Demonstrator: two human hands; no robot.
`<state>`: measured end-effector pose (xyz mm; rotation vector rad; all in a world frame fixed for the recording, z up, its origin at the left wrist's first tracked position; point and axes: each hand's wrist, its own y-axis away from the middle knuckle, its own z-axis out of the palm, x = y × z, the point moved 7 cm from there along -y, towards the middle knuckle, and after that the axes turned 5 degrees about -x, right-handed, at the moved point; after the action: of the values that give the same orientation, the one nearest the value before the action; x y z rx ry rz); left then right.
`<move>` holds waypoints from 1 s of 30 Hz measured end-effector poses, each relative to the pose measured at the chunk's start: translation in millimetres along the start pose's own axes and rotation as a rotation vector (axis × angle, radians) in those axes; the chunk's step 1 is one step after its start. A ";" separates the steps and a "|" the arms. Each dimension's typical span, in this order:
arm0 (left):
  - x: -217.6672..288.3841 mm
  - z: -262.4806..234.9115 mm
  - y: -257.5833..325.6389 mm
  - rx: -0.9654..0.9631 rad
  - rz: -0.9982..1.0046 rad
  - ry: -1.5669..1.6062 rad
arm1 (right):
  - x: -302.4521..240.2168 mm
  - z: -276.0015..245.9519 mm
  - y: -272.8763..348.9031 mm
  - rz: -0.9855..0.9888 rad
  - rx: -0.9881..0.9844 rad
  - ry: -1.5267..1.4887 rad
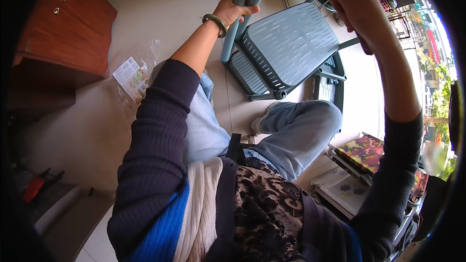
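The left hand [233, 9] is closed around two grey-blue tubes [242, 7]; the right hand [357, 7] grips a rack frame piece. Two slatted shelves [286, 53] lie below.

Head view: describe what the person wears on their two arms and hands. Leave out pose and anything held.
Both arms wear dark ribbed knit sleeves, pushed up so the forearms are bare. The left sleeve has a bright blue band near the shoulder; the right sleeve shows blue low down too. The left hand is bare, with a dark green round bangle at the wrist. The right hand is bare, no jewellery visible.
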<state>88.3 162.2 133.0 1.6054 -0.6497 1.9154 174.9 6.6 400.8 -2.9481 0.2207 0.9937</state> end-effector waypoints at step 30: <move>21.8 213.1 130.2 -0.275 0.322 0.011 | 162.2 11.4 274.4 0.379 0.532 -0.618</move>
<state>149.6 -74.4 188.5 1.3796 -1.1710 1.9479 257.0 -284.8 300.3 -2.0516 0.8745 1.5326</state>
